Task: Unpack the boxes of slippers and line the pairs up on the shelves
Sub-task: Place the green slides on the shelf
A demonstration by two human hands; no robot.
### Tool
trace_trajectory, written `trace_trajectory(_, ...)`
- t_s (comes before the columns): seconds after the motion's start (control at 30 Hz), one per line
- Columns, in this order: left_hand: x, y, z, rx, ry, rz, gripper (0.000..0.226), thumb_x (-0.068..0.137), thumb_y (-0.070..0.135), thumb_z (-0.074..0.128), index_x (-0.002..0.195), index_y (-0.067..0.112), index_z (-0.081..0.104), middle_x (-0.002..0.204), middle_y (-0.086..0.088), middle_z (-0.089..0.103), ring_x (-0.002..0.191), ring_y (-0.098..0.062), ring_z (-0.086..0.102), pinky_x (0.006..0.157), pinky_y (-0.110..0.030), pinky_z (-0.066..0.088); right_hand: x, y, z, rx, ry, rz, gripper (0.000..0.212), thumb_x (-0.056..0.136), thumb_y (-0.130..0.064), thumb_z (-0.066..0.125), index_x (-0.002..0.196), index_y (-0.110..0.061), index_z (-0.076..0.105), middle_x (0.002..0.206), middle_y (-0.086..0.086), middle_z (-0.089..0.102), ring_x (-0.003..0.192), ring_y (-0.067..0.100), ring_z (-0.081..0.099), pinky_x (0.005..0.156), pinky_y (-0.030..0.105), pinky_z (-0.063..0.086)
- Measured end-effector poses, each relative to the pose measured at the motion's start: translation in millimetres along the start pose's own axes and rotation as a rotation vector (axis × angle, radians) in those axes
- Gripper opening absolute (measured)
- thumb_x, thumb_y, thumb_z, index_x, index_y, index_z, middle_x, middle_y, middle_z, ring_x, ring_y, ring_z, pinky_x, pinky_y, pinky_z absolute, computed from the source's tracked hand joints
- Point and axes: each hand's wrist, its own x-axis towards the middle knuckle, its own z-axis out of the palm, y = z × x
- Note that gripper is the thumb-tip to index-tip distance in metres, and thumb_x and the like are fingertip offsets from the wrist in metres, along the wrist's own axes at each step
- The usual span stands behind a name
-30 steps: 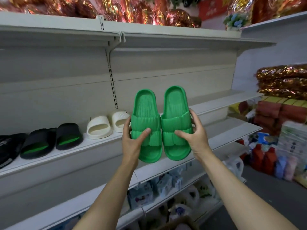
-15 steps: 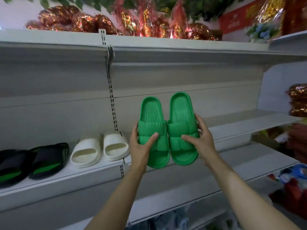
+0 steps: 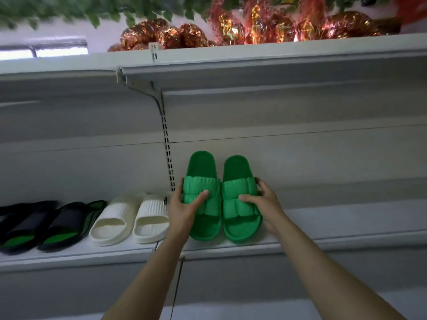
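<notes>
Two green slippers (image 3: 223,199) sit side by side on the shelf (image 3: 323,241), toes toward the front edge and heels toward the back panel, their inner sides touching. Each hand grips one of them. The left hand (image 3: 184,209) wraps the outer side of the left slipper, thumb laid across its ribbed strap and the other fingers (image 3: 180,184) curled round the far side. The right hand (image 3: 265,202) clasps the outer side of the right slipper in the same way, thumb on the strap, fingers curled round the edge. Whether the soles lie fully flat on the shelf cannot be told.

Just beside the left hand, further along the same shelf, stands a cream pair (image 3: 131,219), also toes to the front edge. Beyond it toward the left end lies a black pair with green insoles (image 3: 55,225), and a further dark slipper is partly cut off at the frame's edge.

On the upper shelf (image 3: 254,51) are foil-wrapped bundles (image 3: 265,26) in red and gold, with green leaves (image 3: 92,8) hanging above them, blurred.
</notes>
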Motion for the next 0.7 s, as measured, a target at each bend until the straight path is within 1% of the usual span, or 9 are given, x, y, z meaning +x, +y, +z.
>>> trace_trajectory(0.1,9.8,-13.4,-2.6,0.230,0.027,-0.044,0.055,0.074,0.051,0.083,0.121,0.037,0.058,0.109,0.007,0.072,0.100,-0.017,0.070,0.088,-0.041,0.059,17.5,17.3,5.5,0.019,0.008,0.090,0.046,0.074,0.007,0.075,0.116,-0.009,0.061,0.094,0.010,0.072,0.077,0.025,0.070,0.065,0.034,0.059)
trace_trajectory(0.17,12.9,-17.5,-3.2,0.391,0.015,-0.054,0.065,0.072,0.066,0.075,0.124,0.032,0.055,0.112,0.002,0.070,0.103,-0.022,0.068,0.092,-0.045,0.057,25.5,31.0,6.4,-0.015,-0.007,0.126,0.035,0.078,0.001,0.073,0.112,-0.005,0.065,0.099,0.015,0.073,0.081,0.028,0.071,0.069,0.035,0.059)
trace_trajectory(0.27,18.8,-17.7,0.3,0.612,-0.028,-0.078,0.066,0.084,0.064,0.065,0.128,0.016,0.052,0.117,-0.007,0.067,0.108,-0.031,0.064,0.094,-0.040,0.052,33.7,44.7,8.8,-0.209,0.010,0.142,0.024,0.081,-0.016,0.073,0.104,-0.010,0.067,0.102,0.014,0.072,0.086,0.027,0.070,0.078,0.040,0.059)
trace_trajectory(0.33,24.7,-18.8,2.5,0.721,-0.052,-0.108,0.060,0.091,0.058,0.060,0.127,0.010,0.053,0.119,-0.011,0.066,0.111,-0.033,0.062,0.093,-0.038,0.049,36.9,46.4,11.1,-0.393,0.024,0.117,0.030,0.082,-0.027,0.072,0.107,-0.011,0.066,0.106,0.011,0.071,0.092,0.027,0.067,0.084,0.041,0.056)
trace_trajectory(0.4,30.1,-22.3,3.8,0.817,-0.090,-0.118,0.057,0.093,0.059,0.056,0.122,0.010,0.055,0.120,-0.013,0.067,0.110,-0.034,0.063,0.093,-0.041,0.051,34.8,41.2,15.2,-0.622,0.020,0.090,0.046,0.081,-0.043,0.070,0.114,-0.013,0.063,0.112,0.010,0.068,0.100,0.029,0.064,0.087,0.038,0.053)
trace_trajectory(0.5,33.3,-27.1,9.1,0.899,-0.137,-0.111,0.063,0.089,0.065,0.057,0.122,0.011,0.054,0.122,-0.013,0.066,0.110,-0.034,0.063,0.093,-0.042,0.052,26.0,39.7,23.6,-0.868,-0.011,0.047,0.087,0.060,-0.077,0.063,0.128,-0.023,0.052,0.126,0.007,0.060,0.112,0.032,0.059,0.093,0.040,0.050)
trace_trajectory(0.53,32.5,-27.6,12.2,0.916,-0.140,-0.111,0.069,0.086,0.067,0.059,0.124,0.010,0.053,0.124,-0.013,0.064,0.112,-0.034,0.061,0.093,-0.041,0.051,24.3,41.4,27.5,-0.957,-0.017,0.026,0.096,0.058,-0.079,0.062,0.135,-0.023,0.045,0.132,0.008,0.055,0.116,0.034,0.055,0.095,0.040,0.048)
trace_trajectory(0.6,30.5,-29.5,17.8,0.972,-0.136,-0.098,0.079,0.084,0.069,0.060,0.132,0.007,0.048,0.132,-0.016,0.058,0.120,-0.036,0.057,0.096,-0.043,0.049,23.7,43.8,33.3,-1.080,0.003,-0.004,0.100,0.068,-0.074,0.063,0.145,-0.019,0.031,0.141,0.013,0.044,0.123,0.037,0.048,0.097,0.040,0.044)
trace_trajectory(0.7,31.1,-35.4,19.4,1.001,-0.114,-0.101,0.084,0.084,0.071,0.057,0.137,0.007,0.044,0.136,-0.017,0.055,0.123,-0.038,0.054,0.098,-0.046,0.049,28.8,44.1,34.1,-1.064,0.011,-0.003,0.097,0.074,-0.067,0.063,0.148,-0.016,0.025,0.143,0.015,0.042,0.124,0.037,0.046,0.096,0.040,0.044)
